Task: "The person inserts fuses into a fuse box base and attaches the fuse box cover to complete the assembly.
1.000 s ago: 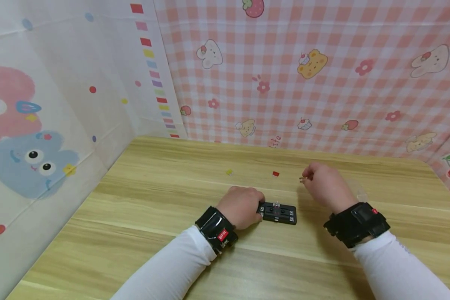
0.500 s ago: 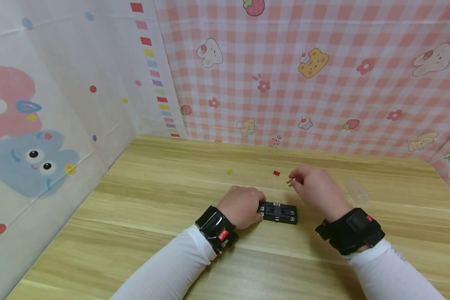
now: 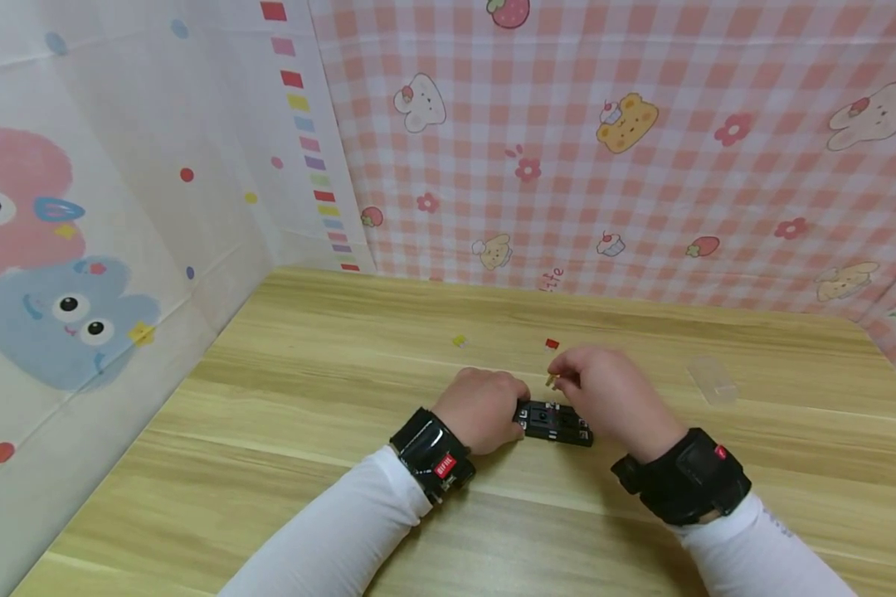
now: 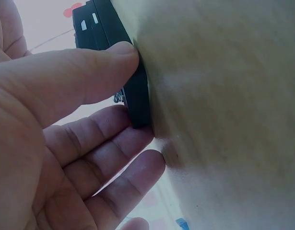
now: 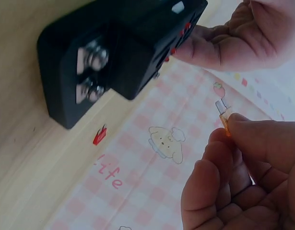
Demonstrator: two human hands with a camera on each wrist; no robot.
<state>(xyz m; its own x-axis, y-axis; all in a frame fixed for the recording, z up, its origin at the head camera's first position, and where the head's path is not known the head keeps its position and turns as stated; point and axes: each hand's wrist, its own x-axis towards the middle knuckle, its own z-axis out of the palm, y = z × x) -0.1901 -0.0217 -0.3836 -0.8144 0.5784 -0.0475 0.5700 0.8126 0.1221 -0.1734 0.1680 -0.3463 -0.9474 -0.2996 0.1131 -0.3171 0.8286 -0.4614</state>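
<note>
A black fuse block (image 3: pixel 554 433) with metal screw terminals lies on the wooden table. My left hand (image 3: pixel 481 412) grips its left end; the left wrist view shows the thumb (image 4: pixel 97 72) on one side and fingers on the opposite side. Between thumb and forefinger of my right hand (image 3: pixel 614 398) is an orange blade fuse (image 5: pixel 225 120), its two metal prongs sticking out past the fingertips. That hand is just over the block's far edge, partly covering its right end in the head view. A red blade fuse (image 3: pixel 552 343) and a yellow blade fuse (image 3: pixel 459 341) lie behind the block.
A clear plastic cover (image 3: pixel 713 380) lies on the table (image 3: pixel 328 365) to the right of my right hand. A small blue piece (image 4: pixel 182 224) shows at the bottom of the left wrist view. Printed cloth walls (image 3: pixel 448 191) stand at the back and left.
My right hand has moved left and toward me with the orange blade fuse, from right of the red fuse to over the fuse block. The left hand has stayed on the block.
</note>
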